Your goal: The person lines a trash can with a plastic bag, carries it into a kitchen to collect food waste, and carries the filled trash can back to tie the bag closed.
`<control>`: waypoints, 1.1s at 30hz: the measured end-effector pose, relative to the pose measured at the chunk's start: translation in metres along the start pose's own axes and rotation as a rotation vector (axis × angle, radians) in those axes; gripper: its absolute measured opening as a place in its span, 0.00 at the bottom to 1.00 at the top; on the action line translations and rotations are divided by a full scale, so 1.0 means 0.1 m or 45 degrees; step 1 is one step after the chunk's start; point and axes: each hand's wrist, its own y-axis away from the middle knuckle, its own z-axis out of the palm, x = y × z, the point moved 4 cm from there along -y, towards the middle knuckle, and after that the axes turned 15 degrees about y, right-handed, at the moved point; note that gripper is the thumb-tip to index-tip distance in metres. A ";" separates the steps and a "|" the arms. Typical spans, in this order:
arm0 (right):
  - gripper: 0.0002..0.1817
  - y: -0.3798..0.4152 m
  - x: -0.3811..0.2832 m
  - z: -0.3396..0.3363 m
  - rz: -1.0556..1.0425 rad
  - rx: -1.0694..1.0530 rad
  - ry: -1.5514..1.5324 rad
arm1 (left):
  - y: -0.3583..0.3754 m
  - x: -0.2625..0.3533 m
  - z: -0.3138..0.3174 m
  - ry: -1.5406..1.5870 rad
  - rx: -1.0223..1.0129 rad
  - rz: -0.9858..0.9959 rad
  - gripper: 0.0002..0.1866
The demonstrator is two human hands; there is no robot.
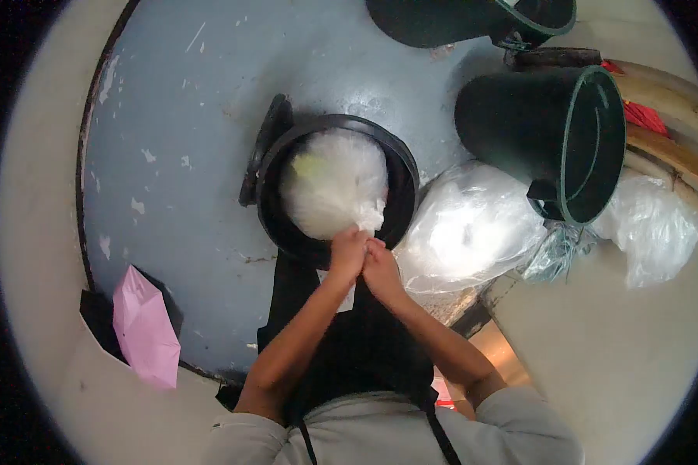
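Note:
A filled, see-through plastic bag (329,186) bulges inside a round black bin (341,122) in the middle of the head view. Pale contents show through it, with a yellow-green patch on the left side. At the bin's near rim, my left hand (349,252) and my right hand (380,267) are side by side, both closed on the bag's gathered neck. A short twist of plastic sticks up past the fingers. Whether the neck is knotted is hidden by my hands.
A large clear plastic bag (473,225) lies right of the bin. Beyond it a dark green bin (512,116) rests on its side, and another green bin (442,19) is at the top. A pink paper-like object (145,329) is at lower left on the blue-grey floor (171,155).

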 end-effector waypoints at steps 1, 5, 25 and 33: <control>0.05 0.04 -0.09 -0.03 -0.026 -0.039 0.008 | -0.23 -0.18 -0.26 -0.508 -0.005 0.098 0.11; 0.06 0.13 0.18 -0.17 -0.050 -0.252 0.018 | -0.02 0.34 -0.10 -0.991 -0.129 0.236 0.12; 0.26 -1.20 0.45 0.69 0.244 0.518 0.067 | -0.37 1.92 -0.01 -1.646 -0.061 1.199 0.19; 0.36 -0.86 0.41 0.53 0.451 0.230 -0.298 | -1.11 1.92 -0.24 -1.390 -0.298 0.845 0.27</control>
